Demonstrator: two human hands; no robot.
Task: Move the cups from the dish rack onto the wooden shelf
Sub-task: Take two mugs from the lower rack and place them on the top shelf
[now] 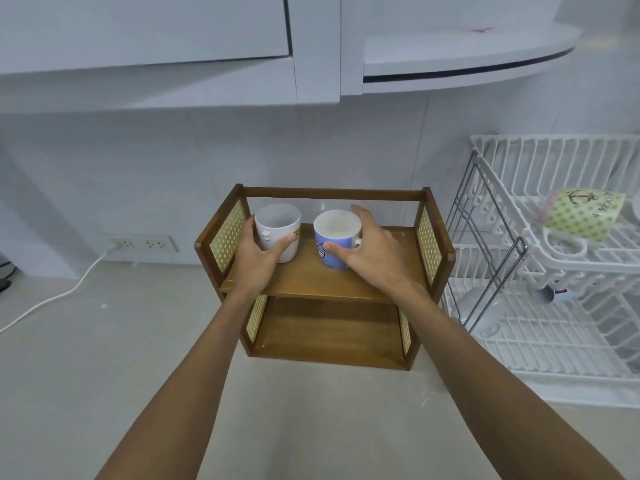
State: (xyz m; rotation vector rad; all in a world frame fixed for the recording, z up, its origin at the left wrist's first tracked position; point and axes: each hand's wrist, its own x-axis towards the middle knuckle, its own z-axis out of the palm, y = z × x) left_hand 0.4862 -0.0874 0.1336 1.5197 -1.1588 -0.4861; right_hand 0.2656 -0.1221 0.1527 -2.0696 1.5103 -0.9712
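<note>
A two-tier wooden shelf [322,282] stands on the counter against the wall. On its upper board stand a white cup [278,225] at the left and a blue patterned cup [334,237] beside it, both upright. My left hand [254,258] wraps the white cup from the left and front. My right hand [370,244] wraps the blue cup from the right. A green dotted cup [583,213] lies on its side in the upper tier of the white dish rack [540,258] at the right.
The shelf's lower board [329,334] holds nothing. White wall cabinets [173,46] hang overhead. A wall socket [142,243] with a white cable [52,299] sits at the left on the pale counter. A white dish [474,306] rests in the rack's lower tier.
</note>
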